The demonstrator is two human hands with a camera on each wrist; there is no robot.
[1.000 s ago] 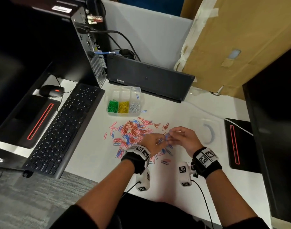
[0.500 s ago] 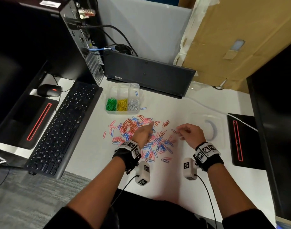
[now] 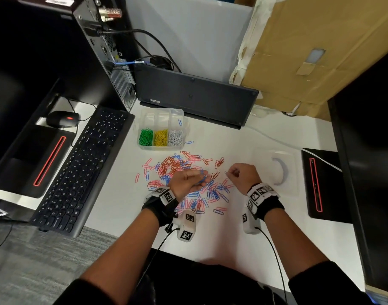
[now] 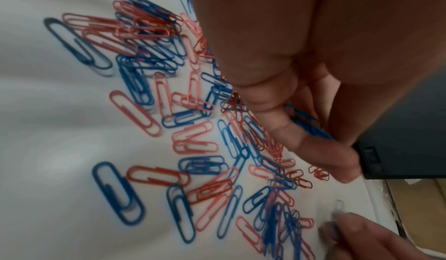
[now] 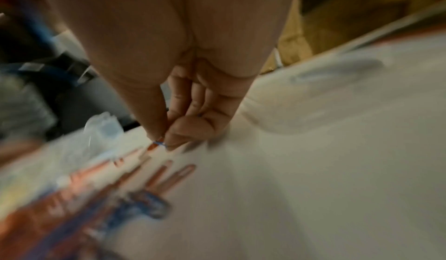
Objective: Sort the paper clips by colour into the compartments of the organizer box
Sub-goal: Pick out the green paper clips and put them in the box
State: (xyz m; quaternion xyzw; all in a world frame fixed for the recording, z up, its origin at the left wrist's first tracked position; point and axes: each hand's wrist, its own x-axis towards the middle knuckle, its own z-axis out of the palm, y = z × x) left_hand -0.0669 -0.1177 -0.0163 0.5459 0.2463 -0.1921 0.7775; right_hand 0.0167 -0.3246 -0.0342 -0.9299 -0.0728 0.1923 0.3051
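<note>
Head view: white desk (image 3: 243,234) between keyboard (image 3: 83,170) and cardboard (image 3: 316,51).

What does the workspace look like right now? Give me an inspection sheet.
Surface: white desk.
Job's things: organizer box with green, yellow and white clips in its near row, one blue clip behind; loose red, pink and blue paper clips.
Clutter: keyboard, mouse, laptop.
Hands: left hand holds blue clips; right hand pinches a clip.
Cables: wrist camera leads; computer tower cables.
Surroundings: cardboard.
</note>
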